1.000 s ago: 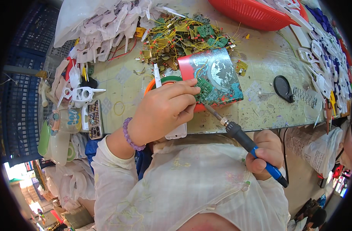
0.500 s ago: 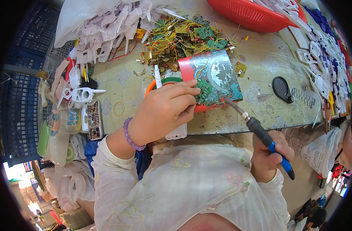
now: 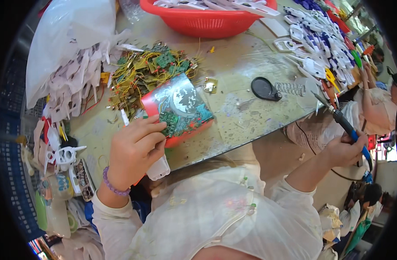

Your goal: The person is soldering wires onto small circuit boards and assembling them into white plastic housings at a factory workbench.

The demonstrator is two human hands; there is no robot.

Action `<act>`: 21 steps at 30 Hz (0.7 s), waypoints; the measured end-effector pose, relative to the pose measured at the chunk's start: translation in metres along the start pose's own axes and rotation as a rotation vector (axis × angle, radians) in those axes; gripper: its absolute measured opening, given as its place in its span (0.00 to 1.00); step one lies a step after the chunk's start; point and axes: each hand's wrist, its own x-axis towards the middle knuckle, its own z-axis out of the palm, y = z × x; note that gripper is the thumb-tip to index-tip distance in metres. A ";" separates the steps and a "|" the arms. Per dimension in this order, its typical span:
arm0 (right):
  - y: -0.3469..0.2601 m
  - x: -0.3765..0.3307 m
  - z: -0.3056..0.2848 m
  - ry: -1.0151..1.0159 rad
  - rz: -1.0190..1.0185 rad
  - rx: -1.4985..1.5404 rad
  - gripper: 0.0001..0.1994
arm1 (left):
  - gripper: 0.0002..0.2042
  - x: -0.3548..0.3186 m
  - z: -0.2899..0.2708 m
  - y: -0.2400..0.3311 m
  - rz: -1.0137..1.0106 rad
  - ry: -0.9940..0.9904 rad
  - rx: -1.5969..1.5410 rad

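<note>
My left hand (image 3: pixel 137 145), a purple bead bracelet at its wrist, pinches the edge of a small green circuit board (image 3: pixel 169 123). That board rests against a red block (image 3: pixel 181 139) whose worn, silvery top is spotted with solder and scraps. Under the hand a white plastic part (image 3: pixel 158 169) pokes out by the table edge, the rest of it covered. Out to the right, beyond the table edge, my right hand (image 3: pixel 346 149) grips a soldering iron (image 3: pixel 349 128) by its blue and black handle. The iron's tip points up and left, apart from the board.
A heap of circuit boards with yellow wires (image 3: pixel 140 78) lies behind the block. White plastic casings (image 3: pixel 72 89) pile up at left, others (image 3: pixel 315 43) at right. A red basket (image 3: pixel 198 24) stands at the back. A black round holder (image 3: pixel 264 89) with a metal spring (image 3: pixel 290 89) lies right. Another person (image 3: pixel 376 106) sits far right.
My right hand has carried the soldering iron away from the board, out to the right. The view has turned, moving the table's contents leftward. My left hand still pinches the board.
</note>
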 end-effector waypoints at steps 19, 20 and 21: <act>0.024 -0.081 0.042 -0.251 0.529 0.119 0.14 | 0.21 0.017 0.014 0.049 -0.471 0.115 0.261; 0.016 -0.097 0.038 -0.134 0.534 0.250 0.13 | 0.22 0.018 0.014 0.047 -0.490 0.035 0.257; 0.008 -0.114 0.034 -0.203 0.465 0.236 0.12 | 0.22 0.018 0.014 0.045 -0.491 0.039 0.260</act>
